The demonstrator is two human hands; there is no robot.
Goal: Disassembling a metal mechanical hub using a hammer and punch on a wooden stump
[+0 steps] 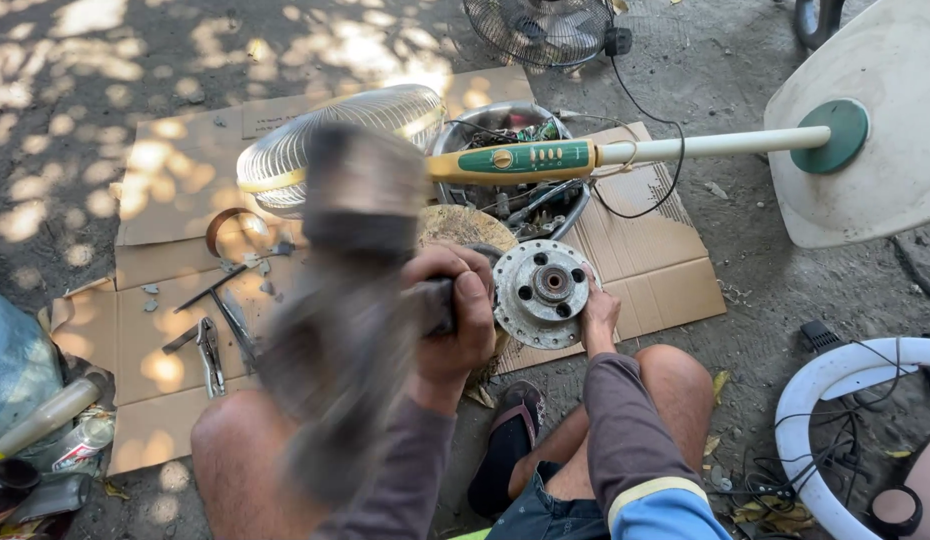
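My left hand (453,318) is closed around the dark handle of a heavy hammer (357,195), which is smeared by motion blur to the left of the hand. A round metal fan motor housing (543,292) with a central hub and bolt holes stands on edge on the cardboard (655,265). My right hand (599,318) grips the housing's right lower rim and holds it steady. The two hands are on either side of the housing. My bare knees frame the spot.
Behind lie a wire fan guard (335,130), a metal bowl of parts (515,205) and a stand fan's pole with a green control panel (515,158) and white base (875,170). Pliers (210,352) and small parts lie at left. A white ring (835,400) and cables are at right.
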